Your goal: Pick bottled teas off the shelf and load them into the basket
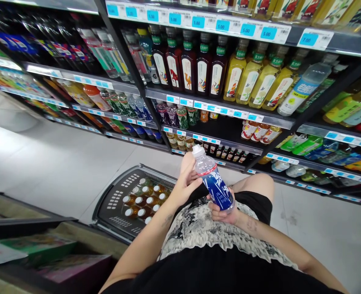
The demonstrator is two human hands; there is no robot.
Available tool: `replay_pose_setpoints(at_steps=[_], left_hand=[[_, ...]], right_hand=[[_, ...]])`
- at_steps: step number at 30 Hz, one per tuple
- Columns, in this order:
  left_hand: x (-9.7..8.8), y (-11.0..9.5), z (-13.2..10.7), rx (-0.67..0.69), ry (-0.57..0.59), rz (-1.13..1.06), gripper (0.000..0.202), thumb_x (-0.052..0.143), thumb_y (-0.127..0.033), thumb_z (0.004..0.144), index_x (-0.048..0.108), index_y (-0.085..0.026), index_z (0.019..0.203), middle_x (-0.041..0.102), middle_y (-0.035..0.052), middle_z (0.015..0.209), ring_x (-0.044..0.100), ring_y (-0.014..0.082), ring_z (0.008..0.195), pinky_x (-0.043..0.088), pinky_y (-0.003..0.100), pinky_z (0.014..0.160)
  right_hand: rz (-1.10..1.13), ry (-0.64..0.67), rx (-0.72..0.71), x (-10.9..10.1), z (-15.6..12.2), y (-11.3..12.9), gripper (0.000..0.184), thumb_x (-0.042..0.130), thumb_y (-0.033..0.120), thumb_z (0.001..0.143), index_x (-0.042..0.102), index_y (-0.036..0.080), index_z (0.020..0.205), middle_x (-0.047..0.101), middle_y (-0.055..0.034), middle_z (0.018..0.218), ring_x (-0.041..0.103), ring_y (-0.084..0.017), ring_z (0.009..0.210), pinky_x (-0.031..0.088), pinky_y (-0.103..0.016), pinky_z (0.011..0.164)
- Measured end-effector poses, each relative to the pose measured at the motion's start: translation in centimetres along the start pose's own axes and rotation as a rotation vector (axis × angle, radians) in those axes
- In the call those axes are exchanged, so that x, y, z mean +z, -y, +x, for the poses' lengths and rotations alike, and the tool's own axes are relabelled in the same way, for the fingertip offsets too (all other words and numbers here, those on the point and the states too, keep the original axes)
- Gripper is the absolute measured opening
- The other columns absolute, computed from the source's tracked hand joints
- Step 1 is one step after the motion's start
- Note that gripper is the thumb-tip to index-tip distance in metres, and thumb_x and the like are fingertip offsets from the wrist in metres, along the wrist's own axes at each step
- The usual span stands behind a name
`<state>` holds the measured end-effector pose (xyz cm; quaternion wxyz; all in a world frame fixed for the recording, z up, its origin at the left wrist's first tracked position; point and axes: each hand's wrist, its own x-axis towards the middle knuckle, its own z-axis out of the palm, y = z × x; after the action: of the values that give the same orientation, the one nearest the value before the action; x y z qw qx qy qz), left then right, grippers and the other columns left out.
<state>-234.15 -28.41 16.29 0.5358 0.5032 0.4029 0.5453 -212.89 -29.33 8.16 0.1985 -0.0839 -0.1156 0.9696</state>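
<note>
I hold a clear plastic bottle (212,179) with a blue and white label and a white cap, tilted with the cap up and to the left. My left hand (185,181) wraps its fingers around the bottle's upper part near the neck. My right hand (223,212) grips the bottle's base from below. Both hands are over my lap, in front of drink shelves.
A dark shopping basket (114,200) with several white-capped bottles of amber drink sits on the floor at my left. Store shelves (217,108) of bottled drinks with blue price tags stand ahead. A low display of boxes (30,249) is at the lower left. Pale floor tiles lie between.
</note>
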Motion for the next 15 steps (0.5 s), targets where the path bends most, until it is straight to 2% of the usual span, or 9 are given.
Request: replay_pose_setpoints(at_steps=[5, 10, 13, 15], left_hand=[[0.2, -0.7, -0.8, 0.013, 0.036, 0.035, 0.089, 0.070, -0.039, 0.089, 0.021, -0.027, 0.162, 0.062, 0.0144, 0.141, 0.066, 0.0292, 0.121, 0.054, 0.046, 0.102], [1.3, -2.8, -1.8, 0.098, 0.062, 0.080, 0.082, 0.068, -0.038, 0.091, 0.026, -0.029, 0.161, 0.065, 0.0112, 0.138, 0.068, 0.0269, 0.117, 0.059, 0.038, 0.093], [2.3, -4.7, -2.3, 0.155, 0.039, 0.167, 0.070, 0.065, -0.040, 0.092, 0.040, -0.025, 0.156, 0.070, 0.0104, 0.128, 0.071, 0.0265, 0.108, 0.061, 0.037, 0.088], [2.8, -5.8, -2.5, 0.162, -0.008, 0.286, 0.059, 0.066, -0.039, 0.091, 0.054, -0.022, 0.146, 0.076, 0.0078, 0.112, 0.074, 0.0254, 0.096, 0.062, 0.037, 0.084]], right_hand=[[-0.014, 0.094, -0.018, -0.6, 0.0, -0.2, 0.082, 0.028, 0.084, 0.084, 0.056, 0.013, 0.112, 0.048, 0.0057, 0.062, 0.022, -0.007, 0.037, 0.019, -0.026, 0.045], [-0.113, 0.128, -0.009, -2.1, 0.2, -0.5, 0.083, 0.035, 0.089, 0.076, 0.056, 0.016, 0.111, 0.052, 0.0042, 0.061, 0.030, -0.009, 0.036, 0.026, -0.029, 0.046], [-0.134, 0.170, 0.005, -2.9, 0.3, -0.7, 0.087, 0.036, 0.090, 0.072, 0.056, 0.016, 0.112, 0.053, 0.0036, 0.060, 0.032, -0.009, 0.034, 0.028, -0.029, 0.046], [-0.121, 0.260, -0.010, -3.0, 0.3, -0.8, 0.086, 0.032, 0.088, 0.075, 0.057, 0.016, 0.116, 0.053, 0.0039, 0.060, 0.034, -0.010, 0.033, 0.028, -0.028, 0.045]])
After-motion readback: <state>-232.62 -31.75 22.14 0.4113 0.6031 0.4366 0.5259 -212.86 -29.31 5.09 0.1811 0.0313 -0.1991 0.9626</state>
